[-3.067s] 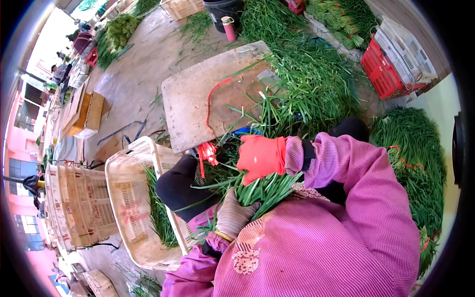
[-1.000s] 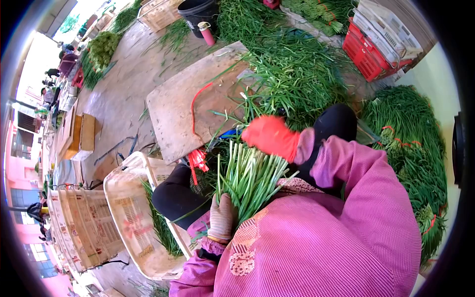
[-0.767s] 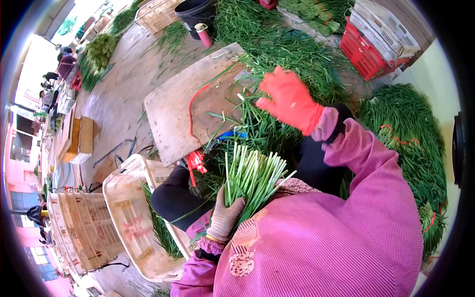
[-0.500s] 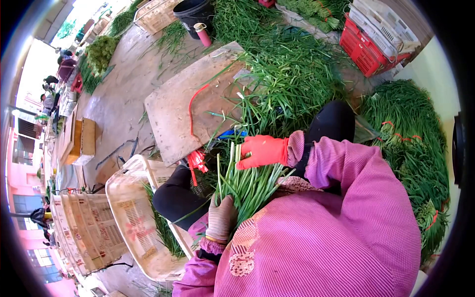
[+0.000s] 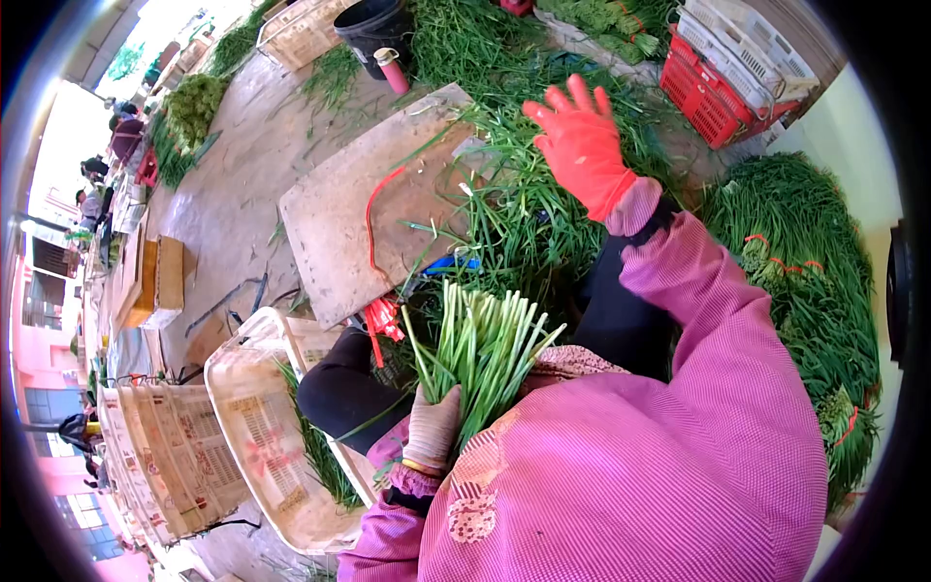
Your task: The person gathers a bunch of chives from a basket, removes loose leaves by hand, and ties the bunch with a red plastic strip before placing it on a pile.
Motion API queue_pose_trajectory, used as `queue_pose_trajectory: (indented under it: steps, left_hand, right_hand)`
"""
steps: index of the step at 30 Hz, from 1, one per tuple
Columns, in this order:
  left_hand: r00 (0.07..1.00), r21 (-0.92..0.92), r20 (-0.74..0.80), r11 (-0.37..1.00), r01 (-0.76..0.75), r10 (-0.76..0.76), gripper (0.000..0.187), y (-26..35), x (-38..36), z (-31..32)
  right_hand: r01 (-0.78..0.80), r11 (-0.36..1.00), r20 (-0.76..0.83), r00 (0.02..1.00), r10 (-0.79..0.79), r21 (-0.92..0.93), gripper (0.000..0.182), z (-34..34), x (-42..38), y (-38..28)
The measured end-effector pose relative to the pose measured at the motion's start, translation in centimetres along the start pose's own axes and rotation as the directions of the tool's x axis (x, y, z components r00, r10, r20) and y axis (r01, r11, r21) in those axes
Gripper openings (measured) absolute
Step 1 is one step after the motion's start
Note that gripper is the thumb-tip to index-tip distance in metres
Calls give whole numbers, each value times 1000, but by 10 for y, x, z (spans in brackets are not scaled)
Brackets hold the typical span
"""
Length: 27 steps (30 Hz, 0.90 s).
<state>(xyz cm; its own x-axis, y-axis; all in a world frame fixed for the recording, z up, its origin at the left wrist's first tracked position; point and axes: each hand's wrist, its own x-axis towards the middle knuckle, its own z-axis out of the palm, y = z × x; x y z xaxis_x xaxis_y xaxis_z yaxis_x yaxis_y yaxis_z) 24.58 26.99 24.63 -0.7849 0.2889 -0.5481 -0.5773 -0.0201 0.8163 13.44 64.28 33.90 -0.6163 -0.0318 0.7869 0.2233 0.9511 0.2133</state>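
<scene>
My left hand [image 5: 433,427], in a pale knit glove, is wrapped round a bunch of green chives [image 5: 485,344] at my lap. The pale cut ends of the stalks point up and away from me. My right hand [image 5: 580,145], in a red-orange glove, is raised with its fingers spread and nothing in them. It hovers over a large heap of loose chives [image 5: 524,184]. Beside the heap lies a worn board [image 5: 339,223] with a red strip [image 5: 370,218] on it. A cluster of red ties [image 5: 382,318] hangs at the board's near edge.
A cream plastic crate [image 5: 254,427] with some greens stands at my left, near stacked crates [image 5: 175,456]. Tied green bundles [image 5: 800,301] lie at my right. Farther off are a black bucket [image 5: 373,34], a pink bottle [image 5: 392,72] and a red crate [image 5: 703,97].
My right hand has left the stalks of the bunch and moved up and outward over the heap, fingers opening. My left hand has kept hold of the bunch.
</scene>
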Motion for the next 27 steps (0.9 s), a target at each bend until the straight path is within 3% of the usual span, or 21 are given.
queue_pose_trajectory:
  steps: [1, 2, 3, 4, 5, 7, 8, 9, 10, 11, 13, 14, 18, 20, 21, 23, 25, 27]
  left_hand:
    - [1000, -36, -24, 999, 8, -8, 23, 0, 3, -1]
    - [1000, -35, -23, 999, 7, -8, 23, -9, 9, -9]
    - [996, 30, 20, 996, -88, 88, 19, -24, 17, -23]
    - [982, 93, 70, 979, -183, 176, 16, -32, 20, -31]
    - [982, 98, 69, 979, -179, 173, 16, -22, 16, -26]
    - [981, -255, 36, 947, 195, -192, 15, 7, 5, -13]
    - [971, 61, 178, 983, -173, 160, 21, -15, 11, -35]
    - [972, 65, 174, 983, -173, 159, 21, -5, 5, -28]
    - [996, -162, 83, 987, -7, 21, 25, 13, -5, -12]
    - [990, -392, 27, 910, 135, -136, 28, 23, -12, -4]
    - [992, -397, 51, 909, 125, -115, 35, 24, -14, -7]
    - [990, -421, 75, 897, 136, -116, 35, 23, -13, -9]
    - [990, -428, 77, 892, 143, -122, 33, 19, -11, -13]
    - [990, -410, 63, 902, 139, -124, 32, 14, -7, -17]
    - [989, -398, 59, 905, 151, -139, 32, 11, -5, -21]
    - [986, -382, 55, 910, 165, -155, 31, 12, -6, -20]
    - [992, -384, -11, 916, 114, -128, 31, 18, -12, -11]
    - [991, -307, 14, 943, 129, -131, 38, 6, -6, -24]
  right_hand:
    - [2, 1000, -4, 1000, -2, -2, 19, 0, -1, -2]
    - [-45, 962, 97, 995, 20, 271, 20, -3, -8, -11]
    - [-116, 848, 200, 980, 12, 518, 21, -14, -11, -24]
    - [-208, 696, 380, 920, -100, 687, 25, -30, -15, -43]
    - [-335, 511, 510, 823, -249, 791, 28, -48, -23, -62]
    - [-334, 408, 511, 713, -480, 850, 41, -60, -51, -92]
    - [-299, 469, 538, 643, -545, 831, 45, -65, -60, -99]
    - [-254, 525, 565, 566, -600, 812, 48, -68, -69, -104]
    - [-155, 601, 569, 566, -597, 784, 51, -61, -81, -110]
    - [-156, 599, 567, 567, -597, 786, 51, -61, -86, -111]
    - [-59, 631, 538, 587, -604, 773, 50, -63, -89, -112]
    - [-83, 622, 560, 541, -628, 778, 49, -64, -88, -112]
    - [-7, 719, 606, 543, -581, 695, 51, -62, -80, -113]
    - [-43, 704, 482, 758, -439, 709, 46, -56, -79, -116]
    - [-44, 704, 483, 758, -438, 709, 46, -52, -85, -122]
    - [-6, 692, 284, 914, -289, 722, 38, -46, -103, -139]
    - [46, 714, 315, 876, -364, 699, 35, -56, -100, -142]
    - [-112, 608, 533, 622, -574, 786, 35, -63, -99, -145]
